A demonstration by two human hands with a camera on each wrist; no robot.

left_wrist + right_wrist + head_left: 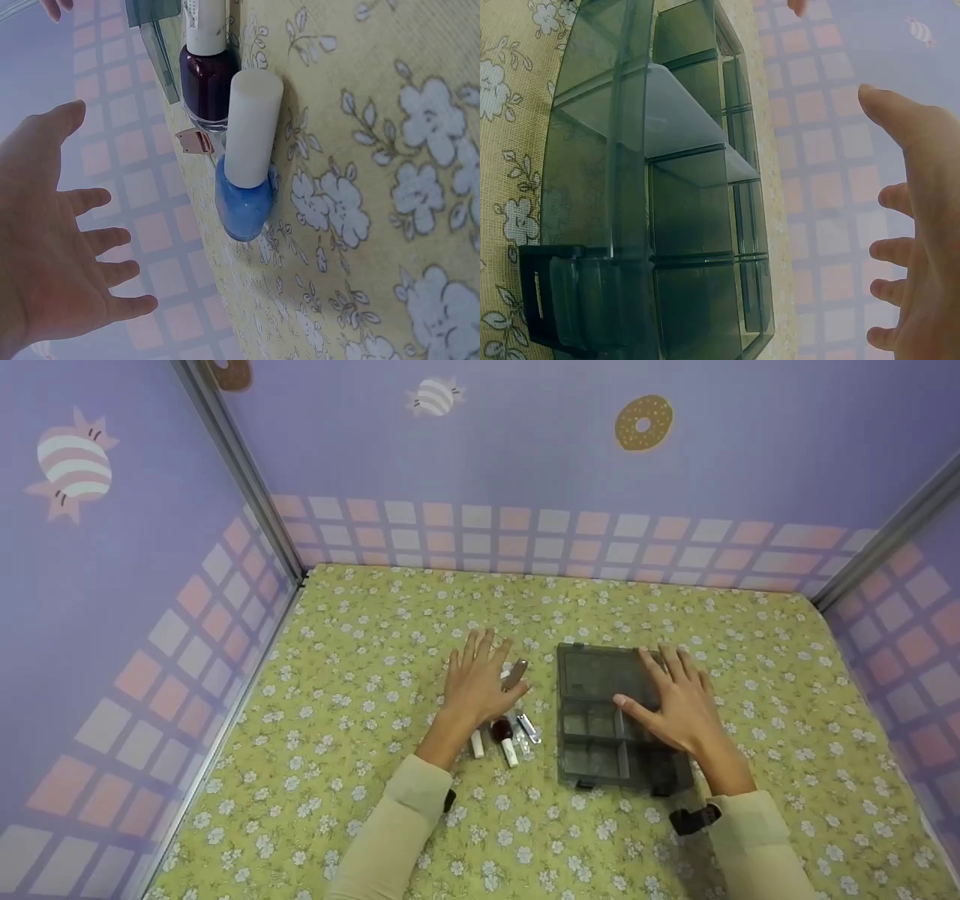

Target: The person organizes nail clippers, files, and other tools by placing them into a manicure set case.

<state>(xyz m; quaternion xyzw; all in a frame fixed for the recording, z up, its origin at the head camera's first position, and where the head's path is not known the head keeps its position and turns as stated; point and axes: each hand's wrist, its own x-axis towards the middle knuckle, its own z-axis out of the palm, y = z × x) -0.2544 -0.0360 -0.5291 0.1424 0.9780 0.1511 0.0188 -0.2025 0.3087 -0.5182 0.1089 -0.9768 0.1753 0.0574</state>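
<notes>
My left hand (480,675) hovers flat, fingers spread, over a row of small items on the flowered cloth. In the left wrist view the left hand (67,255) is clear of a blue nail polish bottle (244,206) with a white cap, which lies beside a dark purple bottle (206,82). My right hand (671,697) is spread over a grey see-through compartment box (592,735). The right wrist view shows the right hand (915,240) a little apart from the box (652,210), whose compartments look empty.
A silver nail clipper (528,727) and a rose-coloured metal piece (516,673) lie between the hands. The dark purple bottle (501,729) lies there too. The box has a black latch (551,300). Purple patterned walls (525,472) close in the yellow cloth (360,660) on three sides.
</notes>
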